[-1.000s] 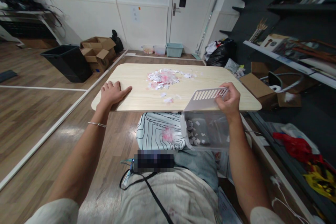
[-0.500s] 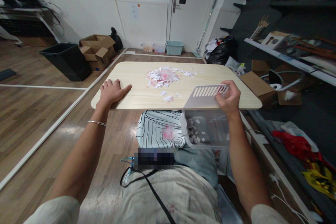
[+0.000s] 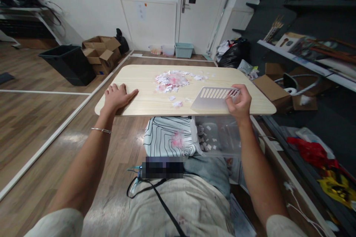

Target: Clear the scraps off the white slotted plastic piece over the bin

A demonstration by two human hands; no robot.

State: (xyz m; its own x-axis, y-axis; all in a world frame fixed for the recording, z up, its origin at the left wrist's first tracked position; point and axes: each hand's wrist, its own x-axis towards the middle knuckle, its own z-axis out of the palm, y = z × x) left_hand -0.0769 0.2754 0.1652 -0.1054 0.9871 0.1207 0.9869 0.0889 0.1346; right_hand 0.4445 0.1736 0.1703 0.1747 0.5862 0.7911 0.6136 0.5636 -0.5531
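Gripping a slotted white lid [image 3: 214, 97], right hand [image 3: 239, 104], fingertips hidden; left hand [image 3: 118, 97] flat, open on table [image 3: 144, 81].

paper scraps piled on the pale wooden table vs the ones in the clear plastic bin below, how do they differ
The paper scraps on the pale wooden table form a dense heap, white mixed with pink; the scraps in the clear plastic bin are fewer, scattered and look white. The table heap lies ahead of the right hand; the bin scraps sit below the table edge. Both are small cut pieces.
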